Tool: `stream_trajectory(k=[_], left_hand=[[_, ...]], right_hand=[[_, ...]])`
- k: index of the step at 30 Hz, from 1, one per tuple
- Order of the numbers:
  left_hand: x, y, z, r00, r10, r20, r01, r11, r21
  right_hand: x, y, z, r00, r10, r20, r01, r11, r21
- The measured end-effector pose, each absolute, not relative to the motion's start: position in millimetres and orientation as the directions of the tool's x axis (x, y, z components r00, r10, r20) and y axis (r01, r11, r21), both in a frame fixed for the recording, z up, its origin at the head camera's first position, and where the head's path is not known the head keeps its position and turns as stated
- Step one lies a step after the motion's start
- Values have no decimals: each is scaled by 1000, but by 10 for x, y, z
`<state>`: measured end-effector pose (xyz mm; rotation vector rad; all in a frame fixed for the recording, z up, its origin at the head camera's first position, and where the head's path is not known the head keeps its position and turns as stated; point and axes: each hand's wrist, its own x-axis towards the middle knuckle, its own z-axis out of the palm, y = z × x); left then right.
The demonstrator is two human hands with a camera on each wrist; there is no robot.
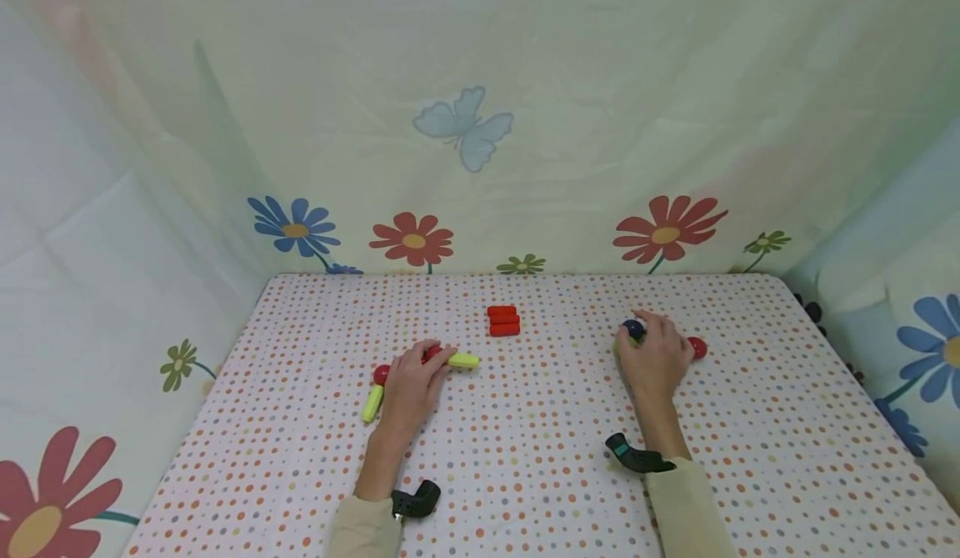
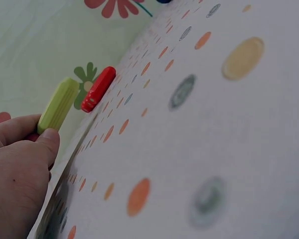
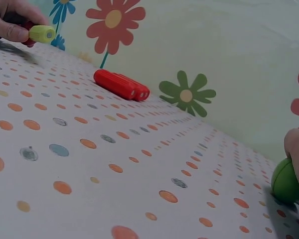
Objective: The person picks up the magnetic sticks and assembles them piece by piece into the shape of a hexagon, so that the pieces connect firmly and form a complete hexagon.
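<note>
In the head view my left hand (image 1: 408,379) curls over a red ball (image 1: 432,352) and one end of a yellow-green stick (image 1: 463,360). The left wrist view shows thumb and finger at the base of this stick (image 2: 60,104), a bit of red behind. Beside that hand lie a second red ball (image 1: 381,374) and a second yellow-green stick (image 1: 372,404). My right hand (image 1: 654,358) grips a green ball (image 3: 286,181), largely covered by the fingers. A dark blue ball (image 1: 633,329) sits at its fingertips, and another red ball (image 1: 698,347) lies just right of it.
Three red sticks (image 1: 503,321) lie side by side on the dotted tablecloth (image 1: 540,458), between the hands and toward the back. A fabric backdrop (image 1: 480,199) with printed flowers rises behind the table edge. Dark round objects (image 1: 813,312) show beyond the right edge.
</note>
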<state>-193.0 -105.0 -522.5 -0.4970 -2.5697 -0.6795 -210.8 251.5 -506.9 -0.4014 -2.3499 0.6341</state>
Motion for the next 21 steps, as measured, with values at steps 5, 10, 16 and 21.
stream_trajectory(k=[5, 10, 16, 21], left_hand=[[-1936, -1052, -5222, -848, 226, 479, 436, 812, 389], [-1933, -1051, -5219, -852, 227, 473, 433, 812, 391], [-1931, -1053, -5213, -851, 228, 474, 436, 809, 394], [-1928, -1057, -5215, -841, 230, 490, 446, 807, 386]], right_hand=[[-2110, 2505, -5067, -780, 429, 455, 184, 853, -488], [-2115, 2504, -5076, -799, 423, 427, 210, 862, -461], [-2118, 2484, -5064, -807, 425, 411, 226, 864, -450], [-2117, 2474, -5060, -795, 441, 417, 218, 848, -482]])
